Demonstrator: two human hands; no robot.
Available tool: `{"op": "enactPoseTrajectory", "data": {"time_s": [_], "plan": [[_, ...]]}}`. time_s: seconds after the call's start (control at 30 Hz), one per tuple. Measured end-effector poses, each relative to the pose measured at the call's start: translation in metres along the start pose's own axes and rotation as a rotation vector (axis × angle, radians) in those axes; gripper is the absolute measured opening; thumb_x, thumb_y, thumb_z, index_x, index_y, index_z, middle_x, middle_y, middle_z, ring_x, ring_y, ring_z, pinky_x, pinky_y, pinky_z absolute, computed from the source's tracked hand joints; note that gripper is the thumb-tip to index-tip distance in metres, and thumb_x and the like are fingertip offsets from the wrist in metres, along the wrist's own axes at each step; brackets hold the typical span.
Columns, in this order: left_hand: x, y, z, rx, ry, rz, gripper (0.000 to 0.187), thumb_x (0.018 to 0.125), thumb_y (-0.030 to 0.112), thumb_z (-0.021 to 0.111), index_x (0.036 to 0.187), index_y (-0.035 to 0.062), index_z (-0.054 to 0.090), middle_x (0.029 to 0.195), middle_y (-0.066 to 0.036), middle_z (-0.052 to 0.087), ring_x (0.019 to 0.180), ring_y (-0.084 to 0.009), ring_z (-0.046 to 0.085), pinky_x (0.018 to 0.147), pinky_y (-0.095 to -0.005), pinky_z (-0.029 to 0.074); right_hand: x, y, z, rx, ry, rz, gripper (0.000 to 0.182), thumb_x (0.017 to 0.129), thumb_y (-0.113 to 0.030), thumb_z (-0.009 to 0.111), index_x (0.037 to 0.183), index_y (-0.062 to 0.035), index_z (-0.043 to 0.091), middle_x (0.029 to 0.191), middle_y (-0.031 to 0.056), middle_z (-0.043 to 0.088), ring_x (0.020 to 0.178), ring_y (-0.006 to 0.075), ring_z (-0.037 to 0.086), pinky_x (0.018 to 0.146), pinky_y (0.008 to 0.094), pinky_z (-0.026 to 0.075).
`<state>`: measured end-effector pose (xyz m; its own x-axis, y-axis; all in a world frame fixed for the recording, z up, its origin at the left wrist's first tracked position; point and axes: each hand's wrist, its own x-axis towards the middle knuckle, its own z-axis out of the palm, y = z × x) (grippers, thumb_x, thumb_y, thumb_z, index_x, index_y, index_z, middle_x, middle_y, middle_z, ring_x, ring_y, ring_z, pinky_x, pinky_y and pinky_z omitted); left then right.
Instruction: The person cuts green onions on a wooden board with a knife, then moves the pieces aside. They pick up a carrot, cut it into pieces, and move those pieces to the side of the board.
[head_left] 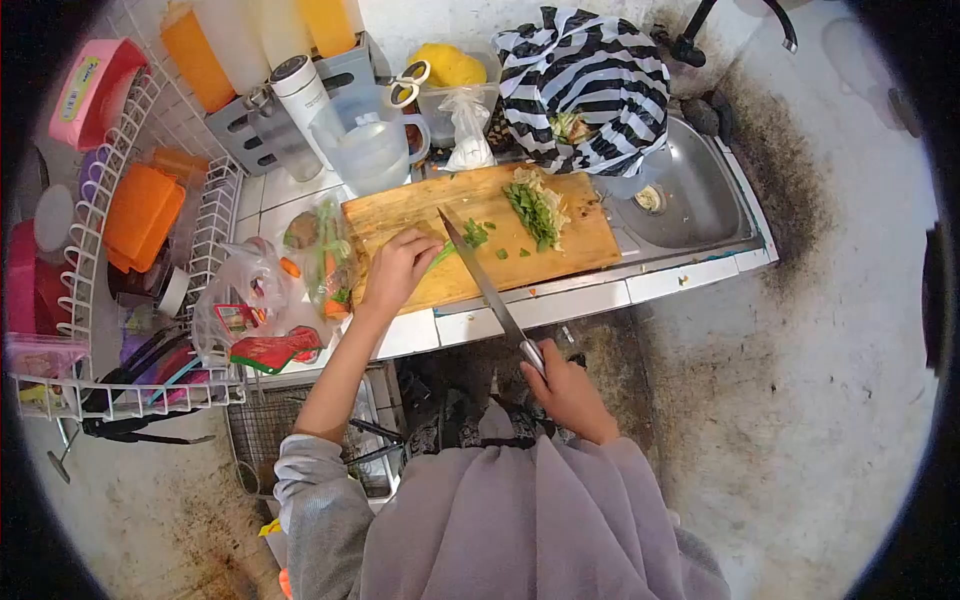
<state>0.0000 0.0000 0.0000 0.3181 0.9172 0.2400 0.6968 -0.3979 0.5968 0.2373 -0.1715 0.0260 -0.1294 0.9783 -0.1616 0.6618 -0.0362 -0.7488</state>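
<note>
A wooden cutting board lies across the counter beside the sink. On its left part my left hand presses down with bent fingers, closed on thin green stalks whose exact kind I cannot make out. My right hand is wrapped around the handle of a long kitchen knife. The blade crosses the board just right of the stalks, its tip pointing away from me. Small cut green pieces lie beyond the blade. Farther right sits a pile of chopped greens with pale shreds along its side.
Left of the board are plastic bags of vegetables and a white dish rack. A clear pitcher, a white bottle and scissors stand behind. A striped black-and-white bag sits by the metal sink.
</note>
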Motion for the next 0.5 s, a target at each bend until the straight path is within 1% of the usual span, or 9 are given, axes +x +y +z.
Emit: {"op": "enactPoseTrajectory", "data": {"time_s": [0.07, 0.1, 0.17, 0.3, 0.37, 0.4, 0.47, 0.5], "plan": [[-0.002, 0.001, 0.000, 0.035, 0.050, 0.077, 0.017, 0.080, 0.015, 0.066, 0.093, 0.0040, 0.068, 0.092, -0.009, 0.062, 0.080, -0.0289, 0.061, 0.069, -0.0366, 0.049, 0.002, 0.000, 0.003, -0.050, 0.022, 0.007, 0.029, 0.091, -0.027, 0.052, 0.105, -0.0032, 0.043, 0.068, 0.0252, 0.060, 0.064, 0.0459, 0.059, 0.057, 0.0539, 0.046], [-0.002, 0.001, 0.006, 0.013, 0.060, 0.070, 0.017, 0.080, 0.015, 0.066, 0.093, 0.0040, 0.068, 0.092, -0.009, 0.062, 0.080, -0.0289, 0.061, 0.069, -0.0366, 0.049, 0.003, 0.002, 0.000, -0.073, 0.017, 0.012, 0.029, 0.091, -0.027, 0.052, 0.105, -0.0032, 0.043, 0.068, 0.0252, 0.060, 0.064, 0.0459, 0.059, 0.057, 0.0539, 0.046], [-0.002, 0.000, 0.006, 0.020, 0.125, 0.185, 0.017, 0.080, 0.017, 0.065, 0.093, 0.0051, 0.067, 0.089, -0.009, 0.062, 0.081, -0.0294, 0.061, 0.070, -0.0378, 0.049, 0.007, 0.005, 0.003, -0.080, 0.033, 0.006, 0.028, 0.092, -0.027, 0.051, 0.105, -0.0036, 0.043, 0.068, 0.0254, 0.060, 0.065, 0.0462, 0.059, 0.057, 0.0539, 0.046], [0.001, -0.001, 0.003, 0.095, 0.078, 0.146, 0.017, 0.081, 0.019, 0.065, 0.092, 0.0061, 0.066, 0.088, -0.009, 0.061, 0.082, -0.0298, 0.061, 0.070, -0.0385, 0.049, 0.007, 0.007, 0.007, -0.087, 0.033, 0.009, 0.028, 0.091, -0.027, 0.051, 0.105, -0.0040, 0.043, 0.068, 0.0255, 0.060, 0.065, 0.0463, 0.059, 0.057, 0.0542, 0.046], [0.003, 0.004, 0.001, 0.093, 0.026, 0.065, 0.021, 0.081, 0.018, 0.067, 0.096, 0.0047, 0.066, 0.086, -0.013, 0.060, 0.080, -0.0306, 0.060, 0.069, -0.0375, 0.047, 0.005, 0.007, 0.006, -0.052, 0.028, 0.024, 0.028, 0.091, -0.027, 0.052, 0.105, -0.0038, 0.043, 0.069, 0.0255, 0.060, 0.066, 0.0462, 0.059, 0.058, 0.0547, 0.046], [0.003, 0.003, 0.001, 0.092, 0.029, 0.064, 0.021, 0.081, 0.018, 0.067, 0.096, 0.0047, 0.066, 0.086, -0.013, 0.060, 0.080, -0.0306, 0.060, 0.069, -0.0375, 0.047, 0.004, 0.008, 0.006, -0.055, 0.027, 0.022, 0.028, 0.091, -0.027, 0.052, 0.105, -0.0038, 0.043, 0.069, 0.0255, 0.060, 0.066, 0.0462, 0.059, 0.058, 0.0547, 0.046], [0.005, 0.001, 0.001, 0.027, 0.055, 0.033, 0.017, 0.081, 0.020, 0.065, 0.091, 0.0060, 0.066, 0.087, -0.011, 0.062, 0.082, -0.0306, 0.061, 0.071, -0.0384, 0.049, 0.004, 0.012, 0.006, -0.040, 0.036, 0.006, 0.029, 0.091, -0.027, 0.052, 0.106, -0.0033, 0.043, 0.069, 0.0257, 0.061, 0.066, 0.0461, 0.059, 0.057, 0.0546, 0.046], [0.005, 0.000, -0.001, 0.027, 0.056, 0.035, 0.017, 0.081, 0.020, 0.065, 0.091, 0.0060, 0.066, 0.087, -0.011, 0.062, 0.082, -0.0306, 0.061, 0.071, -0.0384, 0.049, 0.004, 0.014, 0.005, -0.041, 0.038, 0.005, 0.029, 0.091, -0.027, 0.052, 0.106, -0.0033, 0.043, 0.069, 0.0257, 0.061, 0.066, 0.0461, 0.059, 0.057, 0.0546, 0.046]]}}
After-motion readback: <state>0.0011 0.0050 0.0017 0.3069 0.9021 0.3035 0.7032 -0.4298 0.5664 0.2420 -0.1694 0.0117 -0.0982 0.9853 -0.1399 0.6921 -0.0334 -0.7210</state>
